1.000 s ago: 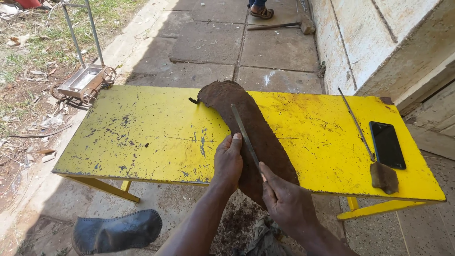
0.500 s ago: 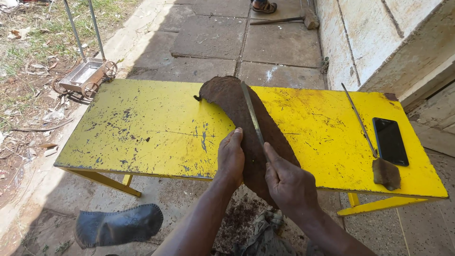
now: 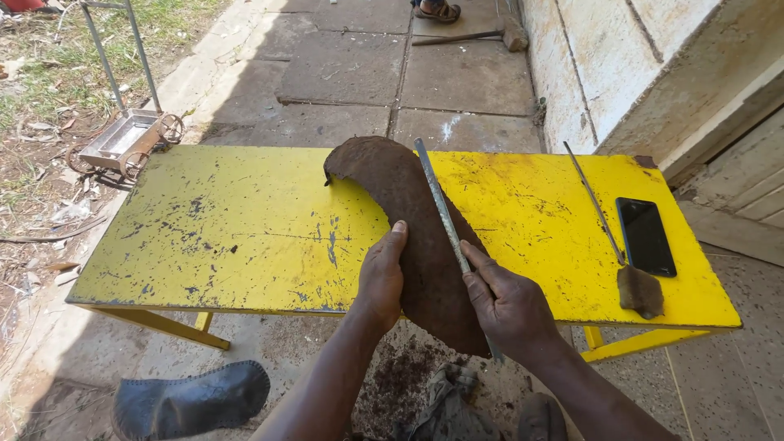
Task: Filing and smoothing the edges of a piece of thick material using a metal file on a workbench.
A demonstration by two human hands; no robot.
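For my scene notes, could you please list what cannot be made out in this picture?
- Head view: the flat tool's lower end is hidden by the right hand.
- The brown curved piece's underside faces the yellow table.
- The person at the top is cut off by the frame edge.

Left hand point(image 3: 380, 278): bare, no glove, ring or watch; lower centre of frame.
Right hand point(image 3: 510, 306): bare, dusty knuckles; lower right of centre.
Forearms: bare, no sleeves visible.
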